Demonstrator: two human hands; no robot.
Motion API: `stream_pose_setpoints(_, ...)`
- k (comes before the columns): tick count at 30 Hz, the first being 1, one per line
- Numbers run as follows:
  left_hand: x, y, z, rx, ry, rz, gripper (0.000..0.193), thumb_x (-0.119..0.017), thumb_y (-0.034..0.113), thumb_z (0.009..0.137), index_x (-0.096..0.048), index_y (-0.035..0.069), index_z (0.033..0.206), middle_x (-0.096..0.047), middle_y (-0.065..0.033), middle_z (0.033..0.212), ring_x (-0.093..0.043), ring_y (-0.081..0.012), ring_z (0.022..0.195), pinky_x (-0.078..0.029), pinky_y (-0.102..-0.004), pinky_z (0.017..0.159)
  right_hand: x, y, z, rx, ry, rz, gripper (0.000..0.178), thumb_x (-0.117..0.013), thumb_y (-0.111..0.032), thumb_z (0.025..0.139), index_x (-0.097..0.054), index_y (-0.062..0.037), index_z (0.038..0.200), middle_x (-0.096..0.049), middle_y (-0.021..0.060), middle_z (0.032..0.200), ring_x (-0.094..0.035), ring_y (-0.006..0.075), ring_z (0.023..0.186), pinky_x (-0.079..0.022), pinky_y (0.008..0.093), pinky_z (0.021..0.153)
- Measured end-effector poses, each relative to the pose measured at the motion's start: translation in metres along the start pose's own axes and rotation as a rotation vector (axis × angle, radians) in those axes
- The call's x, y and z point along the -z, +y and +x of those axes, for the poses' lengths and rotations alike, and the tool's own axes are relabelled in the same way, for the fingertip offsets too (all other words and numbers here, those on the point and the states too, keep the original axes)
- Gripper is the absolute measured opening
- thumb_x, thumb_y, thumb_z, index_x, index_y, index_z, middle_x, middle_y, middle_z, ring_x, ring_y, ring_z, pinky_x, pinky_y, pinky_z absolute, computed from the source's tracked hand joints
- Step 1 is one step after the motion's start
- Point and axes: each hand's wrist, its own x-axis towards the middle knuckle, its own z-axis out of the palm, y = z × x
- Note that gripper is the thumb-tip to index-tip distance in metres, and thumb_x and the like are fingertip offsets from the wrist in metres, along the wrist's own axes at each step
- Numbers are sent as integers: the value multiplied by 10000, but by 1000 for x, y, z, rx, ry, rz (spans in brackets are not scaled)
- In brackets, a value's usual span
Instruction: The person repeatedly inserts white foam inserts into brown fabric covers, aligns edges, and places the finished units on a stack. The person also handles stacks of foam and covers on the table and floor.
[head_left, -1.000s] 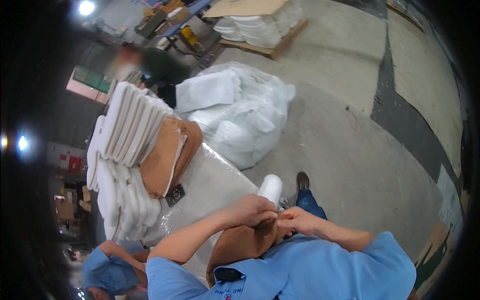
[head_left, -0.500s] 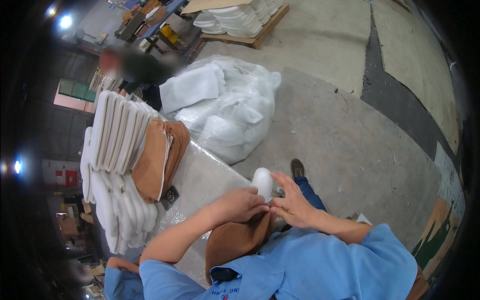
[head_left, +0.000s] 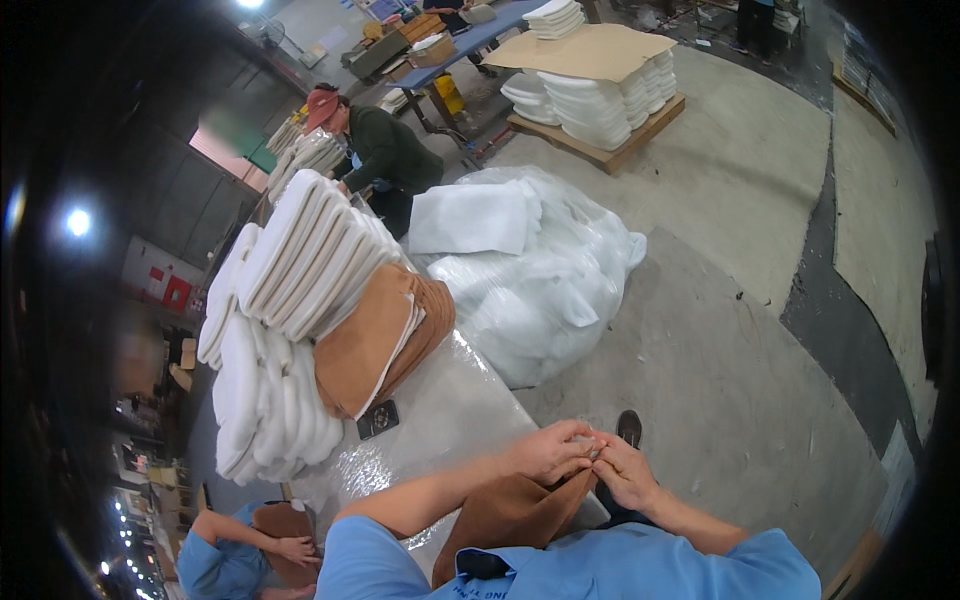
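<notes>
Both my hands meet at the far end of a brown fabric cover [head_left: 515, 512], which hangs folded against my blue shirt. My left hand [head_left: 548, 452] is closed on the cover's edge, fingers bent inward. Pressed up against it, my right hand [head_left: 624, 474] pinches the same end, thumb and fingertips together. A small pale bit shows between the fingertips, too small to name. Left of my arms, the plastic-covered table [head_left: 470, 375] carries a stack of brown covers [head_left: 370, 345], white padded pieces [head_left: 310, 255] and a dark phone [head_left: 378, 420].
A big plastic-wrapped bundle of white padding [head_left: 530, 290] lies beyond the table. Farther off, a pallet [head_left: 655, 125] bears white stacks under a brown sheet. A person in dark green [head_left: 395, 150] bends at the far left. A blue-sleeved co-worker [head_left: 225, 545] holds a brown piece nearby.
The view has shifted, so the table and stacks appear farther right. The white padded end that stuck up between my hands is out of sight. My hands have drawn closer together at the cover's end.
</notes>
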Motion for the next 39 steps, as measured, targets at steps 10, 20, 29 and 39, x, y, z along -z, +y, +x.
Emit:
stream_pose_setpoints(10, -19, -24, 5, 493, 250, -325, 184, -722, 203, 976, -750, 26, 1018, -653, -93, 898, -658, -232, 867, -516, -319, 749, 1, 23, 44, -184, 146, 124, 197, -614, -128, 1013, -697, 45, 972, -696, 152, 955, -676, 254, 837, -523, 349, 762)
stream_pose_setpoints(20, -49, -66, 5, 854, 356, -775, 260, -717, 266, 999, -750, 11, 1038, -654, -57, 993, -625, -145, 956, -475, -287, 861, -10, 72, 57, -360, 103, 498, 241, -586, -163, 1049, -686, 45, 983, -648, 58, 990, -596, 138, 947, -461, 284, 853)
stream_pose_setpoints(29, -57, -69, -2, 1047, 356, -786, 302, -720, 315, 992, -772, 25, 1058, -648, -53, 1027, -617, -159, 989, -470, -299, 871, -31, 82, 47, -663, 76, 964, 247, -543, -250, 1095, -647, -28, 1125, -630, 27, 1079, -581, 111, 999, -461, 277, 913)
stream_pose_setpoints(39, -67, -40, -46, 759, 395, -643, 341, -712, 334, 998, -767, 6, 1068, -691, -86, 981, -647, -176, 995, -492, -314, 885, -60, 59, 13, -642, 106, 679, 235, -590, -270, 1086, -638, -43, 1122, -619, 12, 1014, -581, 108, 849, -504, 286, 736)
